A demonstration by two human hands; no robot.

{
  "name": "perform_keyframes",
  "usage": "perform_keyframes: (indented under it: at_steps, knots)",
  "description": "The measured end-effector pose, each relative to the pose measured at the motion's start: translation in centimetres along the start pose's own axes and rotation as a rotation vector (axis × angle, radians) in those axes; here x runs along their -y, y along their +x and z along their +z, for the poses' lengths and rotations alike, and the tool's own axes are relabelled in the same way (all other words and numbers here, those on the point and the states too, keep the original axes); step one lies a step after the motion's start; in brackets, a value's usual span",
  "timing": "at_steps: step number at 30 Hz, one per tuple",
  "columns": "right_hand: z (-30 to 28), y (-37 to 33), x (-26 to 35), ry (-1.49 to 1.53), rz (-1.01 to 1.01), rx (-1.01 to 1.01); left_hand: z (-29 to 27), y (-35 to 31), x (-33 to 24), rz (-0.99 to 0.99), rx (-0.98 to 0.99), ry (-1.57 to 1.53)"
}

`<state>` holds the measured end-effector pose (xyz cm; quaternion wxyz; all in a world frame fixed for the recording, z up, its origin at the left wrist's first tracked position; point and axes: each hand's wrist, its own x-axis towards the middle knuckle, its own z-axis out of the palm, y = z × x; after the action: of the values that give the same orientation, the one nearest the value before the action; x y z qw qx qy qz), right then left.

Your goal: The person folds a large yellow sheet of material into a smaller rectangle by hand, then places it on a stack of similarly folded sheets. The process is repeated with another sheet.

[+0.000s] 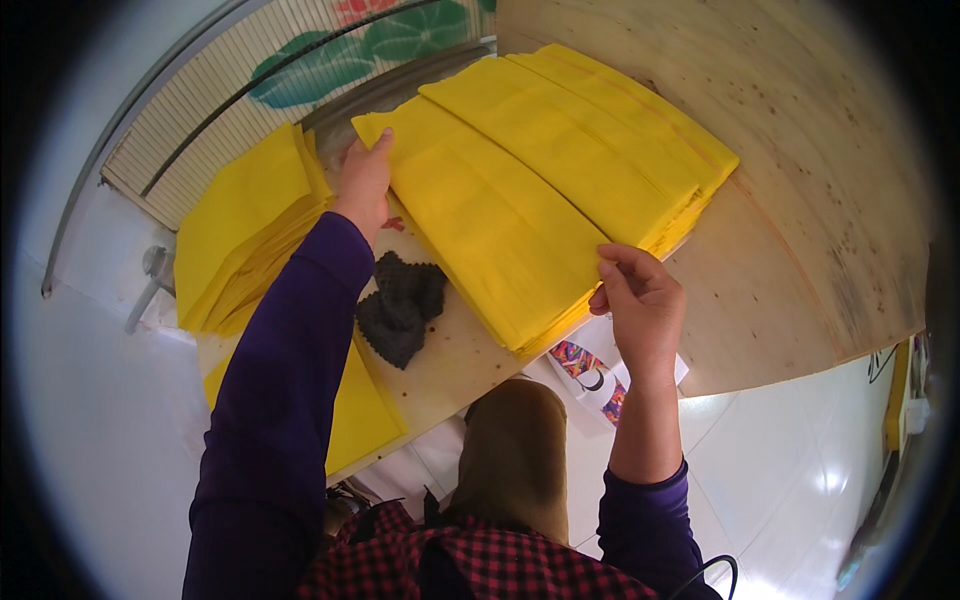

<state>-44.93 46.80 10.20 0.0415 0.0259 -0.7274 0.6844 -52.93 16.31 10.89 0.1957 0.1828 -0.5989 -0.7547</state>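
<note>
A stack of folded yellow fabric sheets (500,230) lies slantwise on the wooden table, its layers overlapping like steps. My left hand (366,182) is closed at the far left corner of the nearest sheet, thumb on top and the other fingers partly hidden. At that sheet's near right corner, my right hand (640,295) pinches the edge between thumb and forefinger. The sheet lies mostly flat on the layers below. Beside my left forearm rests a crumpled dark grey cloth (402,308) with a zigzag edge.
A second yellow stack (245,215) leans at the left, against a ribbed panel (285,75) with green leaf shapes. More yellow fabric (362,415) lies under my left arm. The wooden table (790,230) extends right, with a curved edge. A colourful printed bag (590,378) is below the edge.
</note>
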Motion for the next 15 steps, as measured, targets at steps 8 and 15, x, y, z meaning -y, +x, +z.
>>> perform_keyframes:
  at_steps: [8,15]
  knots:
    - [-0.7,-0.5,-1.2,-0.07,-0.068,-0.029,-0.2,-0.7,0.6,-0.046,-0.151,0.104]
    - [1.7,-2.1,-4.0,-0.221,-0.703,-0.381,0.2,-3.3,2.2,-0.132,-0.098,-0.251]
